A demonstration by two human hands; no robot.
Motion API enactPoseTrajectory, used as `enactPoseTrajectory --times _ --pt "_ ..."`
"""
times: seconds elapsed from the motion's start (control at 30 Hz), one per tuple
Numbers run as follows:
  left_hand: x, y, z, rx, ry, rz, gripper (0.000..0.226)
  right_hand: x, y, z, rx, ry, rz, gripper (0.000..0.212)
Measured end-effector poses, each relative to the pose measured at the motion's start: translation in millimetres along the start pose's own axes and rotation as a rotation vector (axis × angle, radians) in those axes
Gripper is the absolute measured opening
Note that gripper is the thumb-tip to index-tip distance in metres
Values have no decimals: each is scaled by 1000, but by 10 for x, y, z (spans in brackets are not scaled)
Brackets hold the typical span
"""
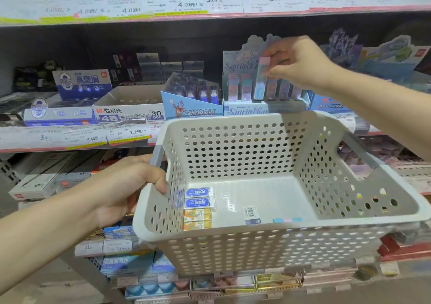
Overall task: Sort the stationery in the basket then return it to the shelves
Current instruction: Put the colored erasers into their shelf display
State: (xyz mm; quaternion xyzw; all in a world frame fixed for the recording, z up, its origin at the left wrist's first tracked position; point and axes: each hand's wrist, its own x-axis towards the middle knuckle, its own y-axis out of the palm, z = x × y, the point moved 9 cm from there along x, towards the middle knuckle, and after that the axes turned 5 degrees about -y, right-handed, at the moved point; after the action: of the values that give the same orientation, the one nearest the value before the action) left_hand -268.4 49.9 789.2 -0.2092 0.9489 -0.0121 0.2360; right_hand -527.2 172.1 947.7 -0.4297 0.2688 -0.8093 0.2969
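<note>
**A:** From the head camera, what are your hands doing?

**B:** Your left hand (130, 187) has its fingers curled round the grey handle (156, 155) on the left end of the white perforated basket (268, 232), holding it up in front of the shelves. Your right hand (300, 63) pinches the top of a long pastel eraser (260, 80), pink at the upper end and pale blue below, standing nearly upright over the Sanrio display box (247, 111) on the middle shelf (53, 138).

**A:** Is that eraser in its slot?

**B:** You cannot tell. Its lower end sits among the row of similar erasers, and the box front hides where it stops.

**A:** What remains in the basket?

**B:** Along the left wall lie two blue-and-white erasers (199, 197) and, just nearer you, two orange-and-white erasers (197, 219), side by side in a column. Near the front wall is a small pack with a barcode label (250, 212), its print too fine to read, and beside it a pastel eraser (287, 220) whose lower edge is cut off by the basket rim.

**A:** And the shelves around?

**B:** An M&G 4B eraser carton (130, 115) and a blue roller-eraser box (193, 108) stand left of the Sanrio box. The price tags on the upper shelf edge (210, 0) are mostly blurred. The lower shelves are partly hidden behind the basket and your left arm.
</note>
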Motion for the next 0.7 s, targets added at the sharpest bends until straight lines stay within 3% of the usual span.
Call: enactPoseTrajectory --times 0.1,0.23,0.37,0.5,0.57,0.7 --pt "7 -29 12 18 -11 -15 74 51 56 -126 -35 2 2 28" --pt "3 -27 6 20 -12 -20 65 30 78 -68 -100 -43 15 25" --pt "3 -38 16 24 -21 -37 67 -88 89 37 -339 -187 -29 30" --pt "17 -43 15 29 -18 -44 67 -203 132 7 -583 -225 -3 53" --pt "18 -32 7 15 -15 -41 66 -234 140 3 -612 -249 -9 47" --pt "19 -48 -25 41 38 -68 73 -234 141 0 -600 -276 7 54"
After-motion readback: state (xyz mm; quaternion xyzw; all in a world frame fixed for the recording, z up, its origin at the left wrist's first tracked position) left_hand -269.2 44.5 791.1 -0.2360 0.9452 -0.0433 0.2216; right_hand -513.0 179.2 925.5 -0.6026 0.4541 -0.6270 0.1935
